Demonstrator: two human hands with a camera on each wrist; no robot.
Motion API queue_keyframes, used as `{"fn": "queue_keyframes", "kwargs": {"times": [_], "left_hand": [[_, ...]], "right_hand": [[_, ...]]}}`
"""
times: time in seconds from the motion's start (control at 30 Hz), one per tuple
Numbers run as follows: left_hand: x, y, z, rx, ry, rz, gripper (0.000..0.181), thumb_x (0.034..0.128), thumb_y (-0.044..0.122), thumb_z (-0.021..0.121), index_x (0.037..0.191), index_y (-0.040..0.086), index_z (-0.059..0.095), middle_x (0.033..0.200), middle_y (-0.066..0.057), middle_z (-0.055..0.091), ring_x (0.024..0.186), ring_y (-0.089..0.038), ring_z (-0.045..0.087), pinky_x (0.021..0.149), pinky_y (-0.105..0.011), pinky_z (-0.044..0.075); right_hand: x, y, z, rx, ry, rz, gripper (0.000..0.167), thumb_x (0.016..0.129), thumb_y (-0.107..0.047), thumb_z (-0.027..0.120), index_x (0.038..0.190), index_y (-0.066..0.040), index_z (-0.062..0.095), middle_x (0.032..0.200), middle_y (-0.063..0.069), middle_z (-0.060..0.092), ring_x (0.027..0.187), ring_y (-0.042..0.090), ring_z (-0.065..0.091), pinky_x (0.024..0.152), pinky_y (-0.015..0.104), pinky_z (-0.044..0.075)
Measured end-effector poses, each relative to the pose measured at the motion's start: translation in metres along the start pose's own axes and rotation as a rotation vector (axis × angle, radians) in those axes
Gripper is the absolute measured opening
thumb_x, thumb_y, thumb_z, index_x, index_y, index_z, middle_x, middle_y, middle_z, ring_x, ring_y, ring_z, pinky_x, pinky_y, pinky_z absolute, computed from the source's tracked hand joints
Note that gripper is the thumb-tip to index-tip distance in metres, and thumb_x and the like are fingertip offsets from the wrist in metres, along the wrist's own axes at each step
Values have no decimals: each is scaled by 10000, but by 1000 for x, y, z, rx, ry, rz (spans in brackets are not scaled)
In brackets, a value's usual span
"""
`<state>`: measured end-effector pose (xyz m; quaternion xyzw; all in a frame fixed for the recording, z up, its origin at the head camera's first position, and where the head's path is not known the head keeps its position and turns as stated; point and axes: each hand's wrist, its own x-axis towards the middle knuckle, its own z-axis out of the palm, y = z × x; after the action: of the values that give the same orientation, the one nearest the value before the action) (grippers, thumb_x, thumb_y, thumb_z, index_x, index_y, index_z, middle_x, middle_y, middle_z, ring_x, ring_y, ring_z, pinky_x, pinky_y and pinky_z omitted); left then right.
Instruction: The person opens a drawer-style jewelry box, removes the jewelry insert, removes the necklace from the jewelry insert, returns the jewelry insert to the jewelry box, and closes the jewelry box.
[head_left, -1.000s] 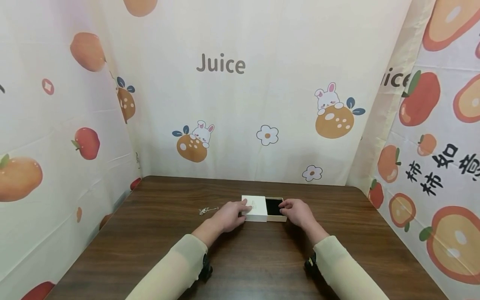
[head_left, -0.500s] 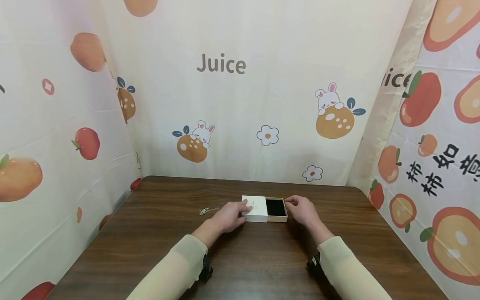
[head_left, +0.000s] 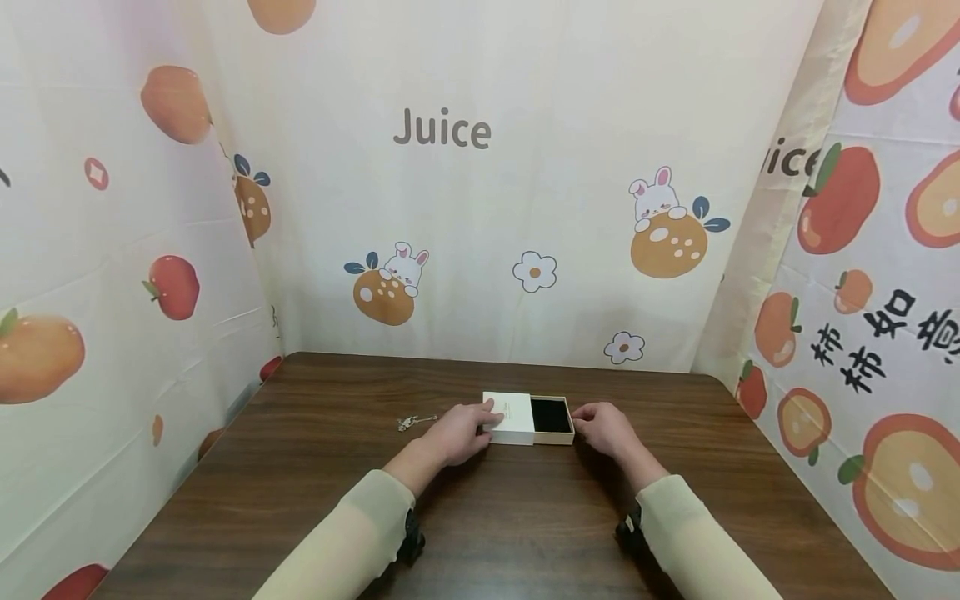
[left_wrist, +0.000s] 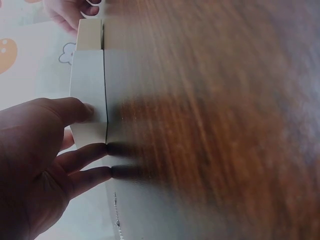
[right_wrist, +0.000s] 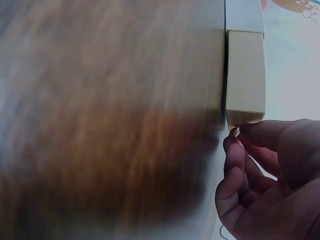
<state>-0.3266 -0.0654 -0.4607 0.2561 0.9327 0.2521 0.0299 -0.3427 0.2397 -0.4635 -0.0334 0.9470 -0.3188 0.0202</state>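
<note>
A white slide-out jewelry box (head_left: 513, 418) lies on the brown table in the head view, its drawer (head_left: 553, 437) partly out to the right and lined in black. My left hand (head_left: 459, 433) grips the left end of the white sleeve, thumb on the near side in the left wrist view. At the drawer's outer end is my right hand (head_left: 606, 429). In the right wrist view its thumb and index finger pinch a small ribbon tab (right_wrist: 233, 132) against that end. A thin silver chain (head_left: 411, 422) with a small ornament lies left of the box.
The wood-grain table (head_left: 495, 525) reaches back to a printed fabric curtain (head_left: 480, 208), with more fabric along both sides. Dark wrist devices (head_left: 411, 537) sit below both forearms.
My right hand has moved right, from over the drawer's outer edge to the outside of its end. My left hand, the box and the chain have barely shifted.
</note>
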Motion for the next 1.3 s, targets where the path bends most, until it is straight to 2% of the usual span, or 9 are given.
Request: {"fn": "queue_keyframes", "kwargs": {"times": [0.37, 1.07, 1.3], "left_hand": [[0, 0, 0, -4, -10, 3, 457, 1074, 109, 701, 1529, 140, 662, 1705, -141, 490, 1556, -339, 524, 1257, -506, 463], [0, 1, -3, -7, -22, 5, 451, 1062, 99, 713, 1511, 127, 676, 1688, -165, 507, 1545, -358, 536, 1255, -522, 463], [1, 1, -4, -4, -27, -4, 449, 1067, 108, 710, 1514, 133, 674, 1692, -154, 505, 1547, -348, 535, 1259, -514, 461]], "right_hand": [[0, -3, -1, -61, 12, -11, 161, 1044, -133, 700, 1057, -31, 824, 877, 60, 745, 783, 190, 640, 744, 349, 542], [2, -3, -1, -103, -12, -22, 138, 1041, -133, 693, 985, -66, 800, 812, 33, 716, 741, 174, 624, 708, 330, 510], [4, -7, -2, -125, -21, 0, 150, 1050, -137, 684, 982, -70, 800, 842, 41, 712, 781, 202, 614, 721, 342, 511]]}}
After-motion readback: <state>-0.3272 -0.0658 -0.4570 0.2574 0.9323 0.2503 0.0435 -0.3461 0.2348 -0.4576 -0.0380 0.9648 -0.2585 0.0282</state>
